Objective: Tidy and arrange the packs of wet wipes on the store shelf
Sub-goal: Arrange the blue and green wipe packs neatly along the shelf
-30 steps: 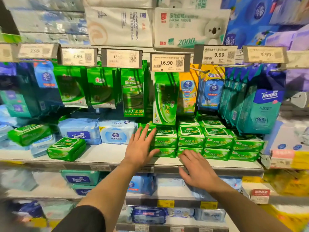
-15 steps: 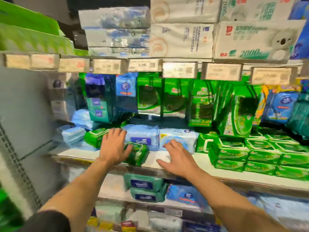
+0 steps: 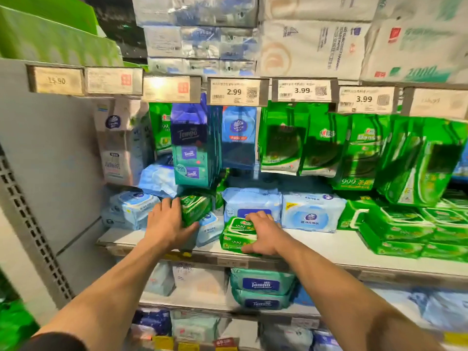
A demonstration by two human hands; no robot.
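My left hand (image 3: 168, 225) grips a green pack of wet wipes (image 3: 196, 209), tilted on its edge among pale blue packs (image 3: 131, 209) at the left of the white shelf (image 3: 316, 245). My right hand (image 3: 263, 234) holds a second green wipes pack (image 3: 236, 234) lying near the shelf's front edge, fingers over its top and thumb under its front. Behind it stand two large pale blue packs (image 3: 312, 211). A neat stack of green packs (image 3: 400, 231) fills the shelf's right side.
Green and blue packs (image 3: 319, 143) hang from hooks above the shelf under a row of price tags (image 3: 234, 91). Bulk tissue packs (image 3: 311, 39) sit on the top shelf. Tempo packs (image 3: 260, 285) lie on the lower shelf. A grey perforated upright (image 3: 30, 224) bounds the left.
My view swung left from the green stack to the shelf's left end. Both hands moved left; the left took hold of a tilted green pack, the right closed on another green pack.
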